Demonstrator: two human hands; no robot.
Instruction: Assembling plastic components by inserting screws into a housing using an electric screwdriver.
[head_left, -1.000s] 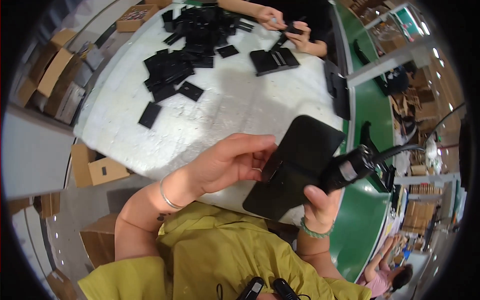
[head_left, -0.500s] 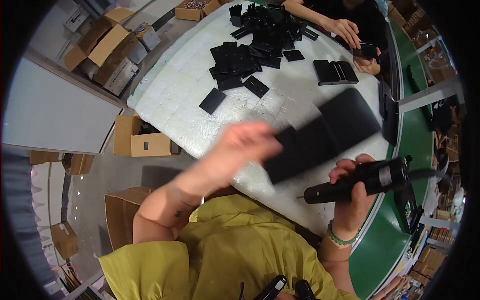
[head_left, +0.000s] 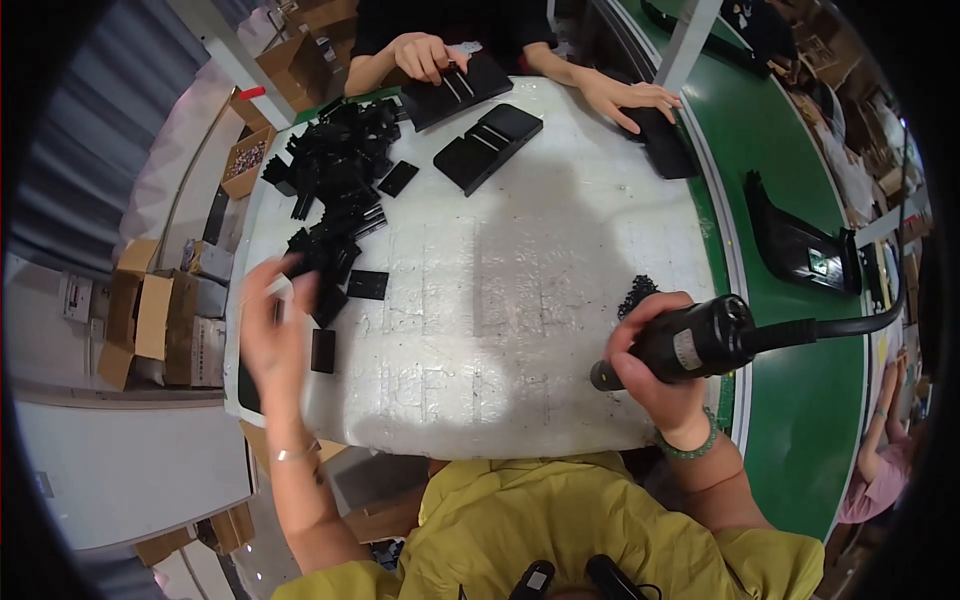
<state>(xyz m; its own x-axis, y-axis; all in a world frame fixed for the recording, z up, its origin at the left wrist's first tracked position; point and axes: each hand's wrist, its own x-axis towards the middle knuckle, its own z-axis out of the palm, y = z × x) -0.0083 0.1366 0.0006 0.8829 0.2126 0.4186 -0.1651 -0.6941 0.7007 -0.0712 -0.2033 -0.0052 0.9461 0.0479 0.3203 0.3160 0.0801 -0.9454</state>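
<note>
My right hand (head_left: 660, 365) is wrapped round a black electric screwdriver (head_left: 692, 340), held sideways over the table's right side, tip to the left and cable to the right. My left hand (head_left: 272, 335), smeared by motion, is at the table's left side, thumb and fingers apart, beside a heap of black plastic parts (head_left: 345, 165). A small black plate (head_left: 323, 351) lies just right of it. Part of a dark panel (head_left: 248, 387) shows by the left edge, partly behind my hand. Small dark screws (head_left: 637, 297) lie in a pile beyond my right hand.
Across the white-covered table (head_left: 430, 350) a co-worker's hand (head_left: 422, 58) rests on a black slotted housing (head_left: 460, 90); the other hand (head_left: 630, 100) touches a dark panel (head_left: 662, 145). Another slotted housing (head_left: 490, 147) lies nearer. A green conveyor (head_left: 800, 370) runs along the right; cartons (head_left: 155, 315) stand left.
The view has turned. My left hand has let go of the large black panel and moved to the parts heap. My right hand still holds the screwdriver. The co-worker's hands have moved apart.
</note>
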